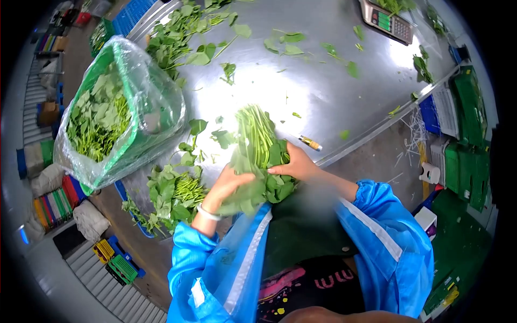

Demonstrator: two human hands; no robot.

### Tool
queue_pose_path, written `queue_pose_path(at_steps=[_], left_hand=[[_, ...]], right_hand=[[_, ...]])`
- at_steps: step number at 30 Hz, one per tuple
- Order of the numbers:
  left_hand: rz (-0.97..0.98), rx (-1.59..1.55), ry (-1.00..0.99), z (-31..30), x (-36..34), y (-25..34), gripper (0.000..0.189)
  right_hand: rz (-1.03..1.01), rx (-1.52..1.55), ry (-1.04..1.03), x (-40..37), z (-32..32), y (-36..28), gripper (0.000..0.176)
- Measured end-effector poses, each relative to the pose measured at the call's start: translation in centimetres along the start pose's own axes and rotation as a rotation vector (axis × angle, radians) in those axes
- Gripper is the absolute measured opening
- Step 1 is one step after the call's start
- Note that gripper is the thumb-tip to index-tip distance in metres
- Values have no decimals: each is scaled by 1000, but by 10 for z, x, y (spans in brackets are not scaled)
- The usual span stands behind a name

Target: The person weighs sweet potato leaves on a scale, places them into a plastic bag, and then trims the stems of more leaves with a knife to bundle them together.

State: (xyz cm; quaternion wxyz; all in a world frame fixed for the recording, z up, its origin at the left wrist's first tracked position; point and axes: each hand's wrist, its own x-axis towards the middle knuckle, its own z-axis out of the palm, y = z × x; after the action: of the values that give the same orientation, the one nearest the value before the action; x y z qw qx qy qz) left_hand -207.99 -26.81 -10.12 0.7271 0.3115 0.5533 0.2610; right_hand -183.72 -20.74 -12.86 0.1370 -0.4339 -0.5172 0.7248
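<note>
Between my two hands is a bunch of leafy greens [257, 132], its pale green stems pointing away from me and its leaves toward my body. My left hand [231, 185] wraps the bunch from the left, a white band on that wrist. From the right, my right hand [296, 164] grips it with the thumb across the leaves. A small yellow-and-black tube-like object [310, 142] lies on the metal table [312, 97] just beyond my right hand. Left of my left hand is a pile of loose greens [175, 194].
At left stands a green crate [121, 70] lined with clear plastic and filled with greens. More loose greens [177, 37] are spread at the table's far left. A digital scale [386, 22] with greens on it stands far right. Green crates [471, 172] are stacked beyond the table's right edge.
</note>
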Motion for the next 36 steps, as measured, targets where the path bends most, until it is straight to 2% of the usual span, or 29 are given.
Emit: queue_pose_path(at_steps=[2, 3, 4, 6, 8, 10, 12, 13, 14, 15, 16, 17, 18, 19, 21, 23, 25, 28, 29, 30, 31, 32, 34, 35, 36], left_hand=[[196, 53, 61, 13, 10, -2, 54], [221, -90, 148, 21, 25, -8, 53], [4, -60, 210, 25, 41, -7, 51], [-256, -492, 129, 17, 79, -48, 45], [-40, -364, 203, 48, 72, -20, 40], [-48, -346, 221, 47, 67, 7, 37], [129, -18, 260, 48, 71, 42, 37], [285, 202, 256, 49, 75, 64, 36], [434, 426, 251, 50, 80, 87, 35], [548, 463, 232, 57, 84, 112, 33], [640, 748, 204, 47, 97, 120, 36], [966, 916, 274, 46, 112, 132, 44], [989, 1079, 274, 55, 118, 154, 49], [1018, 1255, 262, 54, 131, 158, 49], [1046, 1482, 274, 44, 157, 149, 43], [1031, 1523, 315, 24, 189, 104, 26], [931, 1613, 327, 6, 198, 67, 19], [821, 1574, 384, -8, 184, 28, 18], [753, 1555, 470, -11, 177, 20, 18], [686, 1536, 557, -14, 170, 14, 18], [599, 1562, 590, -18, 163, 8, 24], [592, 1563, 585, -15, 156, 8, 24], [513, 1618, 730, -7, 141, 13, 33], [527, 1537, 719, -3, 136, 16, 41], [524, 1543, 718, 3, 132, 19, 41]], right_hand=[[-275, -97, 138, -4, -11, -3, 80], [-266, -157, 185, -2, -15, -6, 84], [-159, -343, 322, 12, -12, 20, 78], [120, 463, 115, 36, -16, 60, 69], [97, -22, 219, 32, -22, 54, 62], [66, 35, 207, 21, -40, 18, 67], [-306, 88, 183, 32, -62, 4, 77], [-265, -81, 142, 42, -81, 3, 88], [-287, -115, 133, 43, -99, -19, 96], [-371, -105, 181, 48, -114, -29, 100], [-595, -243, 269, 63, -133, -31, 94], [-620, -307, 310, 64, -151, -46, 92], [-704, -322, 311, 80, -171, -32, 86], [-1009, -553, 383, 81, -193, -38, 75], [-727, -768, 566, 90, -230, -2, 59], [-538, -730, 688, 84, -257, 50, 50], [-223, -448, 798, 71, -262, 78, 41], [-207, -462, 772, 52, -241, 76, 33], [-198, -460, 768, 49, -232, 69, 33], [-136, -481, 728, 50, -220, 60, 31], [-75, -501, 687, 55, -210, 55, 30], [-69, -497, 683, 62, -205, 55, 30], [20, -715, 607, 81, -200, 57, 40], [0, -805, 673, 91, -196, 63, 43], [0, -799, 671, 97, -200, 66, 43]])
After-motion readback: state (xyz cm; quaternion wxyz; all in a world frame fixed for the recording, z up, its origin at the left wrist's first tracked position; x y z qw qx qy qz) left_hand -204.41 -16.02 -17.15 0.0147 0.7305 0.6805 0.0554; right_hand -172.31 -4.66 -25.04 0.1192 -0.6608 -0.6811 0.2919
